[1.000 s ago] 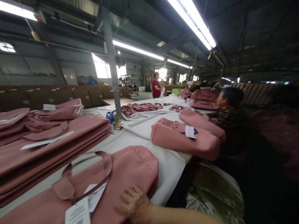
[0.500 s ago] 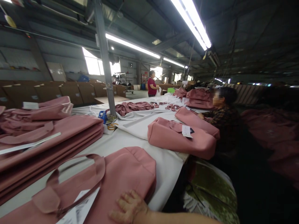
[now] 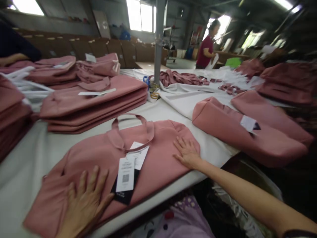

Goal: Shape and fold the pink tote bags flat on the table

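A flat pink fabric bag [image 3: 99, 158] lies on the white table [image 3: 29, 148] in front of me, its handle loop [image 3: 131, 127] toward the far side. White and black paper tags [image 3: 128, 168] rest on its middle. My left hand [image 3: 85, 201] presses flat on the bag's near left part, fingers spread. At the bag's right end my right hand [image 3: 185, 152] lies flat too, with the fingers apart. Neither hand grips anything.
A stack of folded pink bags [image 3: 96, 99] sits behind, more piles at far left [image 3: 12, 112]. Filled pink bags [image 3: 245, 135] lie at right. A grey post [image 3: 158, 36] rises mid-table. A person in red [image 3: 206, 49] stands far off; a sleeve [image 3: 17, 49] shows at top left.
The view has dropped and turned left onto the bag. My left hand has come into sight on it. My right hand has slid to the bag's right end.
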Action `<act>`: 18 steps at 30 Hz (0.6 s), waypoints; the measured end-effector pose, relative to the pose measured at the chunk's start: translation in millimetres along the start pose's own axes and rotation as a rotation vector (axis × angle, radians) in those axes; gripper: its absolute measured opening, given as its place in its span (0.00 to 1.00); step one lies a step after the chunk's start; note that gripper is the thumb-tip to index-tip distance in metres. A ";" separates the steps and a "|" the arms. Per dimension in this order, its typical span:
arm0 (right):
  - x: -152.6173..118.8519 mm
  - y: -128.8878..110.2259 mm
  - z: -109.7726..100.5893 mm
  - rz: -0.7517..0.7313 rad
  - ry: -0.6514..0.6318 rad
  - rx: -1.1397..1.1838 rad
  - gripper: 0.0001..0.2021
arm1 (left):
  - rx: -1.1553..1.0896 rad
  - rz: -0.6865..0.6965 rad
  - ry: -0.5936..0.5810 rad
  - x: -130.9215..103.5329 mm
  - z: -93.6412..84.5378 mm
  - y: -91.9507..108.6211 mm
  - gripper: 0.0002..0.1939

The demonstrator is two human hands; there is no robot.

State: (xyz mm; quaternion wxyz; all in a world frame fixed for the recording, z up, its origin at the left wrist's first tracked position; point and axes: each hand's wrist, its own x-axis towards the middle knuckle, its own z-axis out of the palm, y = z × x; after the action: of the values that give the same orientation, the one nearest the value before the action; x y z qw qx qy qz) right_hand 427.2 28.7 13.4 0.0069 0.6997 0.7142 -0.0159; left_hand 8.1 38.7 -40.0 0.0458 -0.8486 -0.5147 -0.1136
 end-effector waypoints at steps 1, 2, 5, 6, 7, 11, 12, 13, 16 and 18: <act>-3.6 5.5 16.5 0.018 -0.001 -0.036 0.32 | 0.033 0.002 -0.005 -1.1 2.2 -0.6 0.33; -6.6 9.6 29.7 0.026 0.003 -0.065 0.32 | 0.062 0.003 -0.015 -0.5 3.9 -1.1 0.33; -8.6 14.7 46.9 0.018 0.021 -0.128 0.32 | 0.121 -0.008 -0.057 4.2 5.3 -2.2 0.33; -7.5 14.8 46.9 0.013 0.020 -0.129 0.31 | 0.132 -0.013 -0.065 5.2 5.0 -2.3 0.33; -6.3 14.4 45.6 0.013 0.021 -0.127 0.31 | 0.138 -0.019 -0.071 5.7 4.7 -2.2 0.33; -4.3 13.3 40.0 0.026 0.033 -0.093 0.31 | 0.130 -0.066 -0.105 8.0 2.0 -2.1 0.31; -4.7 13.3 39.8 0.027 0.039 -0.081 0.31 | 0.119 -0.076 -0.125 9.7 -0.7 -3.1 0.29; -5.2 13.4 39.9 0.025 0.048 -0.069 0.30 | 0.101 -0.079 -0.146 11.6 -4.9 -5.1 0.29; -7.7 13.8 39.9 0.016 0.082 -0.040 0.28 | 0.086 -0.116 -0.109 16.3 -26.5 -17.8 0.30; -10.4 14.4 38.9 0.012 0.104 -0.028 0.26 | 0.145 -0.249 -0.031 14.2 -42.2 -30.8 0.33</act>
State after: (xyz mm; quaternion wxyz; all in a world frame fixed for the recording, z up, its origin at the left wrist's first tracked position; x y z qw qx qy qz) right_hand 441.3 17.3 -25.4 -0.0202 0.7037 0.7096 0.0303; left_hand -19.0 57.1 3.1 0.0845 -0.7743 -0.6235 -0.0677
